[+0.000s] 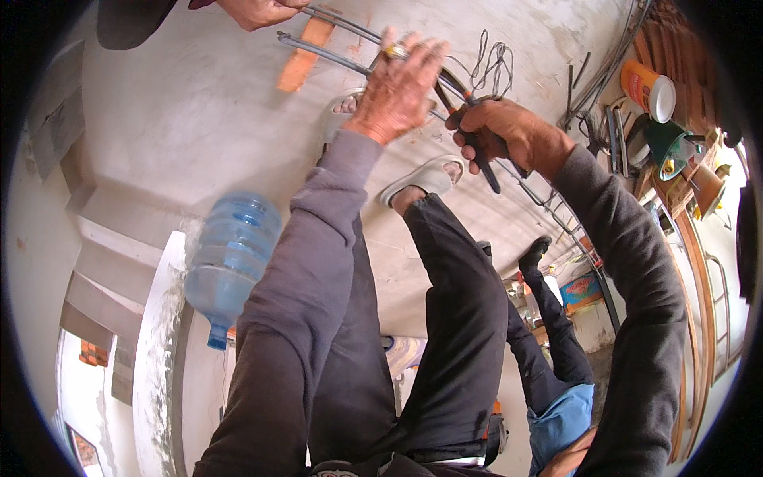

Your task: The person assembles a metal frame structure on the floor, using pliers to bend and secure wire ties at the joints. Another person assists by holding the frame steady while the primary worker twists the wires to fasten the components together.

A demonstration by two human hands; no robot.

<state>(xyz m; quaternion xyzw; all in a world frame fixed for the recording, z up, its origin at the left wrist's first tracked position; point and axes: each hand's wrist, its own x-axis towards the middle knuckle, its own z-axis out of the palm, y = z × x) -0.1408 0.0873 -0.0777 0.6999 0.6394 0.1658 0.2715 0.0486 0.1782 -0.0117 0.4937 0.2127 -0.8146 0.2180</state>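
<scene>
In my right hand (509, 133), closed around the handles, are pliers (486, 163) with dark grips and some orange near the pivot. Their jaws point up and left, beside my left hand (400, 89). That hand lies across the thin steel bars (330, 54), its fingers stretched out and a little blurred, with a yellowish ring or band on one finger. The bars run from the upper left, under both hands, toward the lower right as a long frame. What my left fingertips touch is hidden.
An orange brick (306, 56) lies under the bars. Another person's hand (258, 9) is at their far end. Looped wire (494, 67) lies on the floor. A blue water bottle (233, 258) is left; an orange bucket (648, 89) and clutter are right. Another person (560, 397) is lower right.
</scene>
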